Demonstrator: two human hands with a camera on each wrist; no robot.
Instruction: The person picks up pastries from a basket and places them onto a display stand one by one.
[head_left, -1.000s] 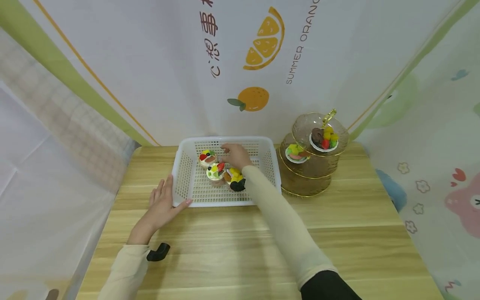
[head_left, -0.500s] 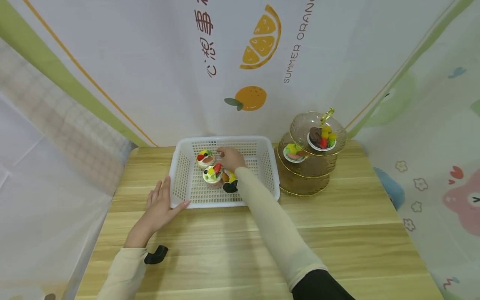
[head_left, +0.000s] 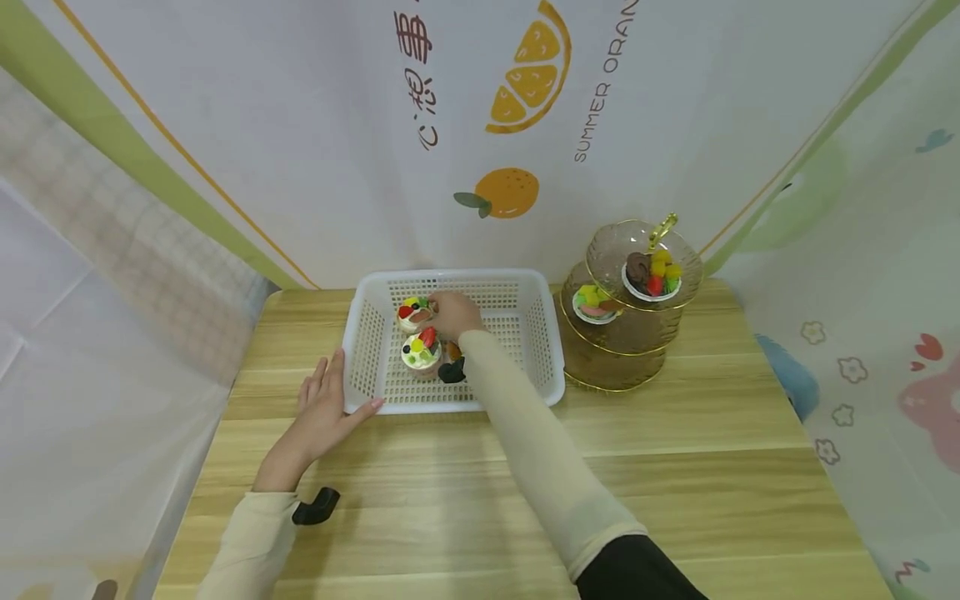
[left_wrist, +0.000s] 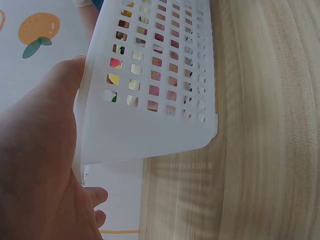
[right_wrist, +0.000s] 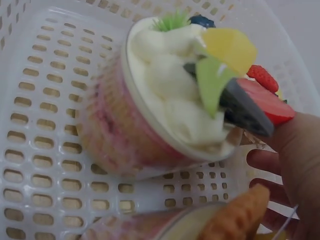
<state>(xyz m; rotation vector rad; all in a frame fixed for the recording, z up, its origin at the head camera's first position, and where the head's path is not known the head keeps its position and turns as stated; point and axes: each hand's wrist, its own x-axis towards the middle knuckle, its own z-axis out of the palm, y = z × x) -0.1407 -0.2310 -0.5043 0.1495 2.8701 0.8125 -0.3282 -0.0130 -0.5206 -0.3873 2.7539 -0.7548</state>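
A white plastic basket (head_left: 525,333) holds several dessert cups topped with cream and fruit. My left hand (head_left: 318,417) rests against its front left corner, fingers straight along the left wall and thumb at the front rim. Inside the basket my right hand (head_left: 457,315) is at the right side of the back dessert cup (head_left: 412,313); whether its fingers grip that cup is hidden. Nearer stands a cream-topped dessert cup (right_wrist: 165,95) with a strawberry slice, beside my right thumb in the right wrist view. Another dessert cup (head_left: 452,371), with a dark topping, is partly under the right wrist.
Right of the basket stands a three-tier stand (head_left: 615,362) with gold rims. One dessert cup (head_left: 651,279) sits on its top tier, another (head_left: 595,305) on the middle one. A black curved piece (head_left: 317,506) is by the left sleeve. The wooden table (head_left: 450,517) extends in front.
My right hand has moved left within the basket to the back dessert cup. The front cream-topped cup has shifted slightly left. My left hand stays at the basket's corner.
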